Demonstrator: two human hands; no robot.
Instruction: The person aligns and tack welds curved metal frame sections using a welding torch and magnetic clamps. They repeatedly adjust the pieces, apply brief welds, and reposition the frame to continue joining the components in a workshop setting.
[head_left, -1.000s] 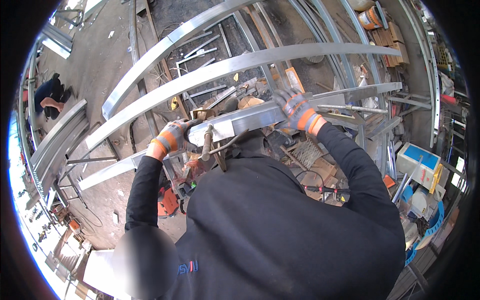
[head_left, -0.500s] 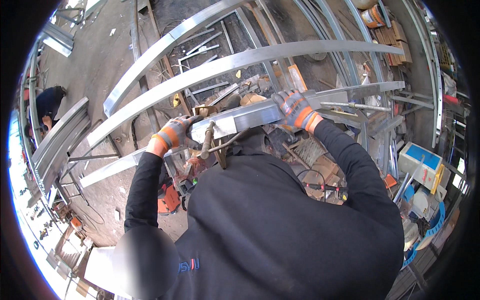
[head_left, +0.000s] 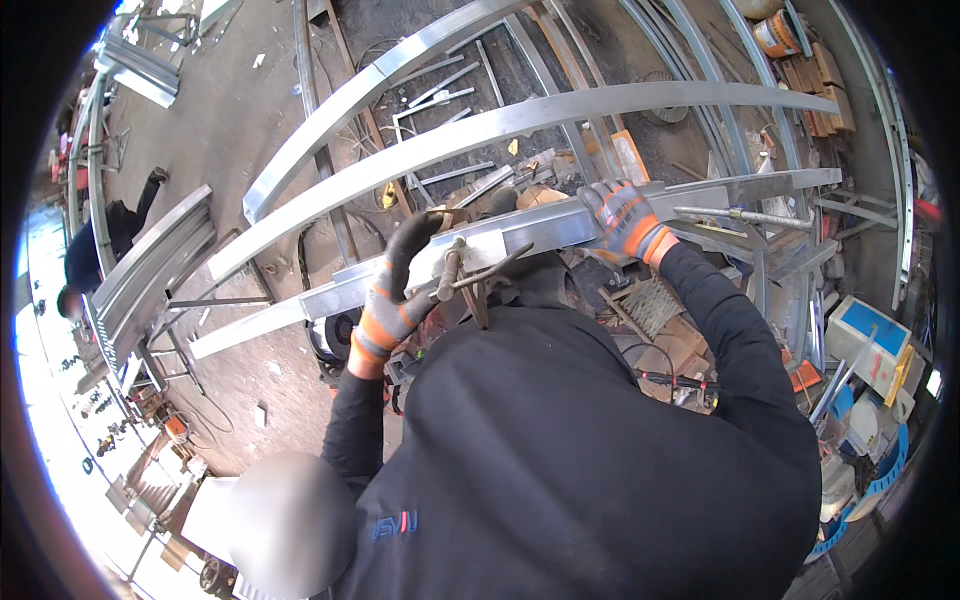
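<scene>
A silver metal bar [head_left: 550, 226] lies crosswise in front of me, flush against a longer curved strip [head_left: 245, 331]. My right hand [head_left: 625, 222], in a grey and orange glove, is closed over the bar's right part, fingers on its far side. A rusty clamp [head_left: 452, 272] with a cross handle sits on the bar's left part. Right beside it is my left hand [head_left: 393, 300], gloved the same way; its fingers stretch upward and the thumb reaches the clamp handle's end. A second clamp rod [head_left: 745, 215] lies along the bar at the right.
Two large curved metal profiles [head_left: 520, 117] arch beyond the bar. Stacked curved pieces [head_left: 165, 270] stand at the left, near another person [head_left: 115, 230]. Cut metal lengths and scraps litter the floor. A white box with a blue top [head_left: 868, 335] stands at the right.
My left hand has let go of the bar's left part and moved right to the clamp, its fingers now raised. The clamp handle has turned. My right hand keeps its hold.
</scene>
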